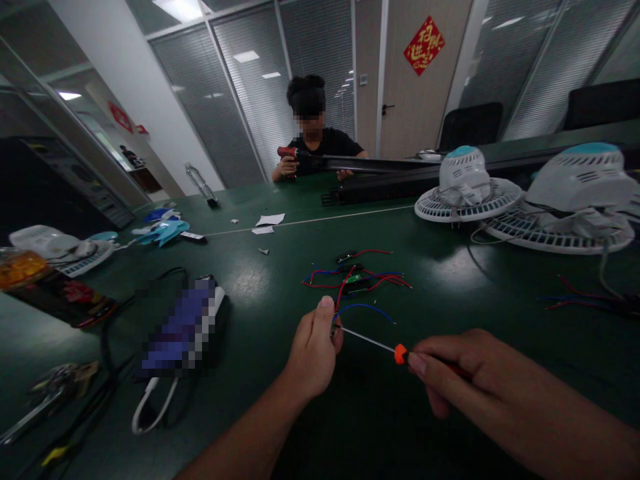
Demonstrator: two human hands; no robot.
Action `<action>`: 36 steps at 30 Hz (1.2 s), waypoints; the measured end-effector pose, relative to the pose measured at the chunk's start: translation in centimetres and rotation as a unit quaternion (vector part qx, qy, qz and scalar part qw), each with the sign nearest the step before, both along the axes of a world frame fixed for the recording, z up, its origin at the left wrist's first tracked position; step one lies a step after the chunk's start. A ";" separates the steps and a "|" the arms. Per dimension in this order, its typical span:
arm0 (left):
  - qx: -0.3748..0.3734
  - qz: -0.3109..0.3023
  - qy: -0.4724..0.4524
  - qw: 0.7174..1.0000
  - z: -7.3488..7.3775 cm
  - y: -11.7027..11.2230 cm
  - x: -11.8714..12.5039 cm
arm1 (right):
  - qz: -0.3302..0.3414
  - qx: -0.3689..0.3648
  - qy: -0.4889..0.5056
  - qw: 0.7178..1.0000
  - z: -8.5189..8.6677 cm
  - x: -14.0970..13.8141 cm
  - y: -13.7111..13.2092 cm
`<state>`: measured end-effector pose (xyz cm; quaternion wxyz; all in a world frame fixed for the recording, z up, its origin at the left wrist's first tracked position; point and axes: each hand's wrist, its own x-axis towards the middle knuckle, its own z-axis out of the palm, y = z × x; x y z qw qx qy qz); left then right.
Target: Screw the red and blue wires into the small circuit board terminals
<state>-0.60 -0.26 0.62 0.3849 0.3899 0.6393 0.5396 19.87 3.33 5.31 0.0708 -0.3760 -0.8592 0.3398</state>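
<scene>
Screwdriver tip at a small part in the left hand

The small part (333, 331) sits just above the table (225, 407), in the left hand (311, 350), mostly hidden by the fingers. That hand is closed in a pinch, thumb uppermost. A red wire (343, 290) and a blue wire (365, 306) run out beside it. The right hand (463, 370) is curled around the handle of a screwdriver (370, 339), whose shaft reaches across to the part; whether the tip truly touches it, I cannot tell.

The step in hand looks like working the tip at the part. The next move seems to call for a firm pinch and a steady tip, with the loose wires kept clear.

Just beyond the left hand lie dark boards (356, 285) with red and blue leads. Farther off are paper scraps (271, 219), and white fans (467, 190) lie to the right. Across the table a co-worker (327, 148) holds a red tool (287, 153) by a long dark bar (373, 164).

The red sign (424, 45) on the door (425, 107) seems to read 招财进宝 in gold. The label on the jar (55, 290) is too unclear to read, and no brand is legible.
</scene>
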 end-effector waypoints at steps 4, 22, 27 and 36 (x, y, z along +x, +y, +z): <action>-0.003 0.002 0.012 1.000 0.0 0.0 -0.1 | 0.015 -0.015 -0.004 1.000 0.0 0.0 0.0; -0.015 0.003 0.029 0.999 0.7 0.0 0.1 | 0.012 -0.013 0.015 1.000 0.1 -0.3 0.0; -0.019 0.017 0.021 0.999 0.4 -0.1 0.0 | 0.009 -0.008 0.016 1.000 0.2 -0.3 -0.1; -0.015 -0.014 0.043 0.999 0.5 -0.1 -0.1 | 0.011 -0.009 0.000 1.000 0.0 -0.4 0.1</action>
